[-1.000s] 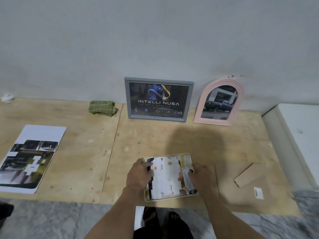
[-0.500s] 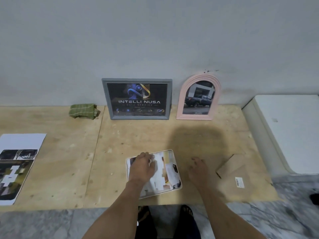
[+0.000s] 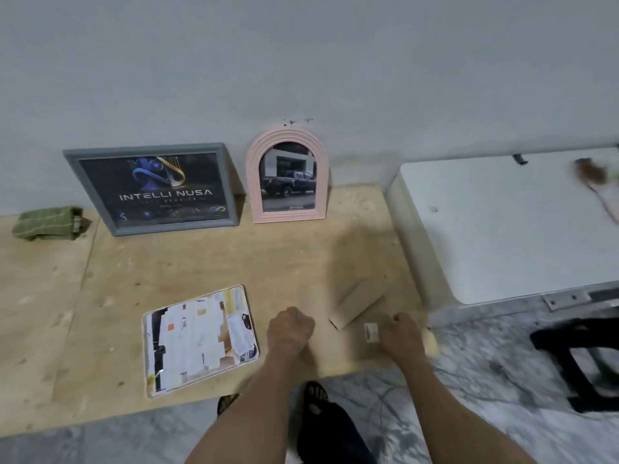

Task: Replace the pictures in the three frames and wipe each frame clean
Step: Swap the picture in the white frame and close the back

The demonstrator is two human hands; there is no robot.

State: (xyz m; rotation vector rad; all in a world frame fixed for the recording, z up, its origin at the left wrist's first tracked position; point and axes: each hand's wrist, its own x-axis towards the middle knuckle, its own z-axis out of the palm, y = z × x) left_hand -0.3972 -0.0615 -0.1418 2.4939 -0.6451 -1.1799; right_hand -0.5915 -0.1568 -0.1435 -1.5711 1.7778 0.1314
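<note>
Neither hand holds anything: the left hand [image 3: 290, 333] hovers knuckles-up with its fingers curled under, empty so far as one can see, and the right hand [image 3: 403, 336] lies on the backing board [image 3: 338, 349] with its fingers hidden from above, so whether they are curled or flat I cannot tell. Both hands sit over that brown board, whose folded stand [image 3: 356, 304] sticks up between them – probably the back panel of the white frame [image 3: 200, 339], which lies flat and face-up just to the left with a collage picture in it. My guess is that the hands are about to lift the board and fit it behind that picture. The grey frame [image 3: 152, 187] and the pink arched frame [image 3: 287, 175] lean upright against the wall, side by side, each already showing a picture, so they look done or waiting for a wipe. The green cloth [image 3: 48, 222] rests folded at the far left, well apart from the hands – a reach across the plywood [image 3: 201, 259]. The board lies close to the plywood's front edge and its right corner, near the white box [image 3: 502, 222], so sliding it left, toward the open wood between frames, looks safer than pulling it forward over the edge.
</note>
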